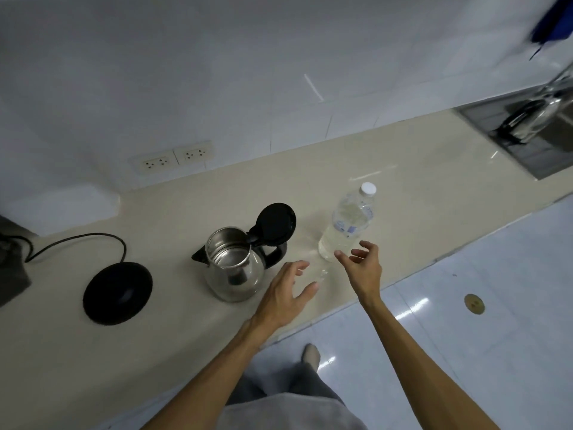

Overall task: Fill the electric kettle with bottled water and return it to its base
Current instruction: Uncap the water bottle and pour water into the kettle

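Observation:
A steel electric kettle [232,268] stands on the cream counter [403,169] with its black lid [274,223] flipped up and its inside showing bare metal. Its round black base [117,293] lies apart to the left, with a cord running off to the left. A clear water bottle [348,225] with a white cap [368,189] stands to the right of the kettle. My left hand [286,293] hovers between kettle and bottle, fingers spread, holding nothing. My right hand [362,265] is open just at the bottle's lower part, fingertips close to it.
Two wall sockets [176,156] sit on the white tiled wall behind the counter. A steel sink [527,131] with a faucet is at the far right. A dark appliance [9,265] stands at the left edge. The counter's front edge runs diagonally beside the tiled floor [480,321].

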Demonstrator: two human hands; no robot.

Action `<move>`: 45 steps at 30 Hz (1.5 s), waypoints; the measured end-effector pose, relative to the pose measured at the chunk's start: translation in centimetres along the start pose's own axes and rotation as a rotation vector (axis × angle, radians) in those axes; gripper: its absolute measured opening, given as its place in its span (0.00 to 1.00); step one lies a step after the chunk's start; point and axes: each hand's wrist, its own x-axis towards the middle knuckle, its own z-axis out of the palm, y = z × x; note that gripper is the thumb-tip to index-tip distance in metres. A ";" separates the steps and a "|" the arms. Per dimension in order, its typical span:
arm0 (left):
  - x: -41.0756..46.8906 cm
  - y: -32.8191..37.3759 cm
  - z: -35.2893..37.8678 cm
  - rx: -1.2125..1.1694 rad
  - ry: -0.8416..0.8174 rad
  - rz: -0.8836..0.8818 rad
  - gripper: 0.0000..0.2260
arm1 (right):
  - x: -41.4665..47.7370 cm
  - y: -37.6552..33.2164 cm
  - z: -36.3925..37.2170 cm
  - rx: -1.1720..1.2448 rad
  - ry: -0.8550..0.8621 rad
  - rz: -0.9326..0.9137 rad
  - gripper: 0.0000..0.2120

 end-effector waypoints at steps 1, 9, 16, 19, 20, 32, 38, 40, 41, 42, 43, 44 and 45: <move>0.9 1.1 0.3 -0.010 -0.011 0.024 0.28 | 0.6 -0.1 0.1 -0.014 -0.029 -0.009 0.38; 8.8 6.8 3.8 -0.145 0.119 0.041 0.26 | 6.7 -0.4 -0.8 0.015 -0.275 -0.195 0.36; 12.7 4.6 5.6 -0.093 0.198 -0.037 0.24 | 10.3 -1.8 -5.9 -0.044 -0.550 -0.253 0.31; 13.2 4.0 6.1 -0.061 0.200 -0.050 0.32 | 10.1 -5.3 -8.4 0.060 -0.419 -0.434 0.22; 13.3 3.8 6.4 -0.067 0.195 -0.057 0.36 | 9.9 -6.8 -8.9 0.030 -0.379 -0.517 0.19; 15.1 1.9 10.8 -0.047 0.371 -0.146 0.43 | 9.4 -17.5 -8.6 -0.881 -0.355 -0.967 0.23; 15.2 1.6 10.6 -0.030 0.380 -0.096 0.32 | 10.1 -18.9 -9.1 -0.903 -0.587 -1.125 0.10; 15.0 1.7 10.4 -0.022 0.390 -0.070 0.31 | 10.6 -19.6 -9.4 -0.957 -0.708 -1.198 0.09; 15.0 1.6 10.3 -0.043 0.367 -0.065 0.32 | 10.9 -20.1 -9.5 -0.987 -0.773 -1.224 0.13; 15.0 1.6 10.2 -0.053 0.349 -0.064 0.33 | 11.1 -20.6 -9.7 -0.994 -0.832 -1.229 0.17; 14.9 1.6 10.1 -0.064 0.345 -0.068 0.34 | 11.2 -21.0 -9.9 -0.993 -0.848 -1.196 0.20; 14.9 1.7 10.1 -0.059 0.345 -0.075 0.34 | 11.2 -21.3 -10.0 -0.998 -0.811 -1.144 0.23; 14.9 1.8 10.3 -0.054 0.348 -0.081 0.34 | 11.1 -21.4 -10.0 -1.026 -0.731 -1.079 0.27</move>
